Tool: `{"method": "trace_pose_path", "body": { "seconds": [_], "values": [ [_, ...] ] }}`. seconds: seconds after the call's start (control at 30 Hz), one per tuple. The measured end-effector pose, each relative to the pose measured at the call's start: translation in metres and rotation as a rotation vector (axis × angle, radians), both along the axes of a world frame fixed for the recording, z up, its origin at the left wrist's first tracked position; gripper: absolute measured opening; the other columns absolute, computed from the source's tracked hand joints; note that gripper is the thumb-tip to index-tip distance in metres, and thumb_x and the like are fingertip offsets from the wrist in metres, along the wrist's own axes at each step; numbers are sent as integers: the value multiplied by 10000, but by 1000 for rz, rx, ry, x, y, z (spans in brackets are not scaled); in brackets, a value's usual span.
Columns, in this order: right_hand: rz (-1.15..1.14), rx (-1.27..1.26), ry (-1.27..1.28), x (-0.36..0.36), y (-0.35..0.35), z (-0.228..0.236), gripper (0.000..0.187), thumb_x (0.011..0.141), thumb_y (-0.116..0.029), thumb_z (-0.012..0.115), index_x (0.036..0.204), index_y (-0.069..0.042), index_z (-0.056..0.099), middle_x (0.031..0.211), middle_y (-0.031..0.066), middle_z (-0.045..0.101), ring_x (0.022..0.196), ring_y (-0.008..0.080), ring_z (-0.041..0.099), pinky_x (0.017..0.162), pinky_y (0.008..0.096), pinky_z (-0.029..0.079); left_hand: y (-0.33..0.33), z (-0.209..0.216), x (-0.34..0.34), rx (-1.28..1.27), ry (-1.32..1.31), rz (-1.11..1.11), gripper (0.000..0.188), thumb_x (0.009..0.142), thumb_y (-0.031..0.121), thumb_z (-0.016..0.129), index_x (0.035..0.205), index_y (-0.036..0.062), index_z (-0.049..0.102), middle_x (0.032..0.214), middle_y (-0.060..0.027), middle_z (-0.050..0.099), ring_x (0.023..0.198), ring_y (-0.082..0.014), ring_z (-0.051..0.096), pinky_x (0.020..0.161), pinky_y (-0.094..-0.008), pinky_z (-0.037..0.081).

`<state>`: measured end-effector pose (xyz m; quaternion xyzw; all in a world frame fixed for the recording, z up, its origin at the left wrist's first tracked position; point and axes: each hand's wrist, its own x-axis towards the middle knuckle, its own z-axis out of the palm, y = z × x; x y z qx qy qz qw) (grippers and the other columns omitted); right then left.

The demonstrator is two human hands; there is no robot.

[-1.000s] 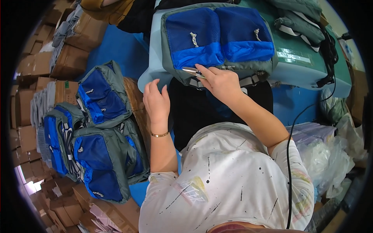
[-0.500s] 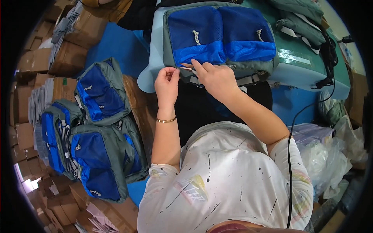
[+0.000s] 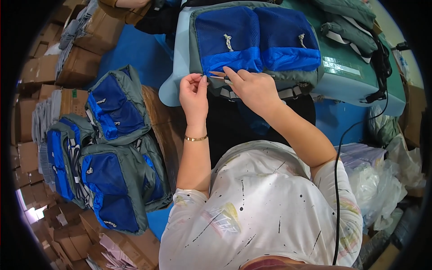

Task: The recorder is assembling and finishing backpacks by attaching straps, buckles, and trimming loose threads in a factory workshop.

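A grey-green bag (image 3: 288, 77) with two blue mesh pockets lies on the table in front of me, a cord pull hanging on each pocket. My right hand (image 3: 254, 90) grips small scissors (image 3: 219, 77), their pointed blades directed left along the bag's near edge. Beside the blade tips, my left hand (image 3: 194, 94) is closed in a pinch at the bag's near left corner. What its fingertips hold is too small to make out. A webbing strap with buckles (image 3: 294, 92) runs along the near side of the bag, partly behind my right hand.
Several similar blue and grey bags (image 3: 112, 180) are piled at the left beside cardboard boxes (image 3: 81, 63). More grey-green fabric pieces (image 3: 348, 33) lie on the table's right. A black cable (image 3: 338, 166) hangs down at the right near plastic bags (image 3: 378, 184). Another person's arm (image 3: 130, 3) shows at the top left.
The scissors and my right hand have shifted slightly, with the blades now showing more plainly. My left hand has risen a little. The other person's hand at the top has moved.
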<state>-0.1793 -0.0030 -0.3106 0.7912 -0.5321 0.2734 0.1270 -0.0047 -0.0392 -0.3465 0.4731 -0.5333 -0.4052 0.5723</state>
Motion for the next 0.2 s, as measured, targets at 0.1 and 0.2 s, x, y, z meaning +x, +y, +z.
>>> {"method": "trace_pose_path", "body": {
  "seconds": [0.1,0.2],
  "values": [
    [19,0,75,0,-4,7,436,737,-193,692,1162,-132,619,704,-2,545,569,152,592,509,281,473,-3,-1,3,74,154,-44,160,894,50,621,1014,-2,529,898,-39,582,788,-113,584,738,-235,494],
    [37,19,148,-2,-8,7,461,732,-177,683,1185,-131,609,710,-2,551,572,154,598,516,275,477,-4,-3,3,105,195,-57,164,895,57,623,1019,2,530,905,-43,579,807,-118,589,773,-245,504]
  ]
}}
